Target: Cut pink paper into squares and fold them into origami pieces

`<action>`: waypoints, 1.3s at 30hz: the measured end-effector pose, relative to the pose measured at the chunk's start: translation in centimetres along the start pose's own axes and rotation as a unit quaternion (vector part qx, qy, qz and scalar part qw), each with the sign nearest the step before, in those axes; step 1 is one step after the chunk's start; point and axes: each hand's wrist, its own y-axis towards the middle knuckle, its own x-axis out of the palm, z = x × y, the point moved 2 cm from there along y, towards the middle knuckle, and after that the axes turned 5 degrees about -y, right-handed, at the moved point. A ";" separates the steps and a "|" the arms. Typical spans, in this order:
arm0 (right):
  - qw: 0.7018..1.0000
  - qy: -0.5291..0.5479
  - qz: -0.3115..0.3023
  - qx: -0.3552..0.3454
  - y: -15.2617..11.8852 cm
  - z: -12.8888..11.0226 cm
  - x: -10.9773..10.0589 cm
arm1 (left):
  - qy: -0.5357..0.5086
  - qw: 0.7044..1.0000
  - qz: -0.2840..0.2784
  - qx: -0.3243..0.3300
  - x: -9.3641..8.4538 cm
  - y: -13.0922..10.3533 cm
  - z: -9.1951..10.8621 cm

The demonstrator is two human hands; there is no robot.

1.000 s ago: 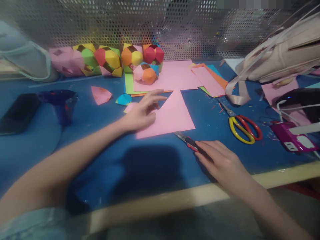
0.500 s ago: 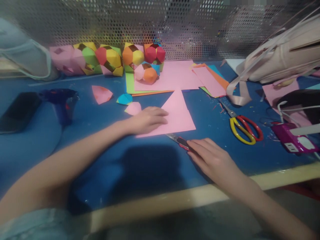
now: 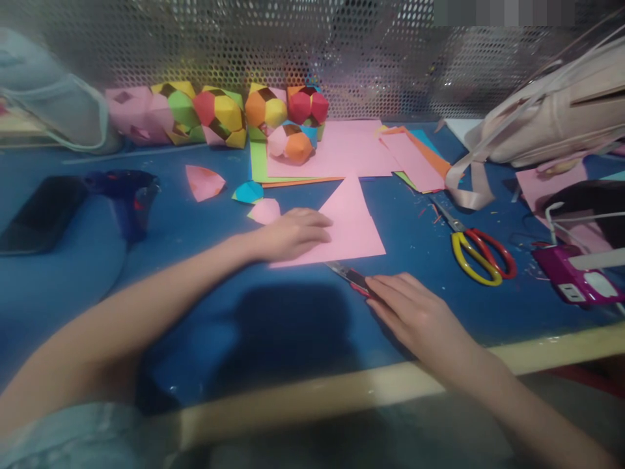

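Note:
My left hand [image 3: 295, 234] lies flat on a folded sheet of pink paper [image 3: 356, 228], its fingers stretched over the left part. The paper has a triangular peak at the far side and a straight near edge. My right hand [image 3: 415, 306] is closed round a utility knife [image 3: 352, 277] with a black and red handle. The knife's blade points left and its tip is at the paper's near edge; whether it touches cannot be told. Left of the paper lie small curved paper pieces, one pink [image 3: 266, 211], one blue [image 3: 249, 192] and a larger pink one [image 3: 205, 183].
Colourful folded-paper balls [image 3: 219, 114] line the back by a perforated metal panel [image 3: 381, 58]. Stacked coloured sheets [image 3: 336, 146] lie beside them. Scissors [image 3: 476, 251], a purple power adapter [image 3: 576, 277] and a beige bag [image 3: 547, 111] are right; a glue gun [image 3: 127, 202] and phone [image 3: 43, 215] left.
The view has shifted slightly, so most things on the table appear a little further right. Both hands keep their places on the paper and the knife.

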 end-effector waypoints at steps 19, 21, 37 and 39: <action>0.999 -0.023 0.014 -0.035 0.7 -1.0 0.0 | 0.004 1.000 0.010 0.013 0.3 -0.1 -0.2; 0.999 -0.020 0.012 -0.041 0.7 -1.1 0.1 | 0.002 1.000 0.008 0.011 0.4 -0.1 -0.3; 0.999 -0.011 -0.003 -0.048 1.2 -1.5 0.4 | -0.002 1.000 -0.001 0.011 0.4 -0.1 -0.2; 0.999 -0.011 0.005 -0.050 1.3 -1.6 0.4 | -0.002 1.000 0.001 0.009 0.3 -0.1 -0.1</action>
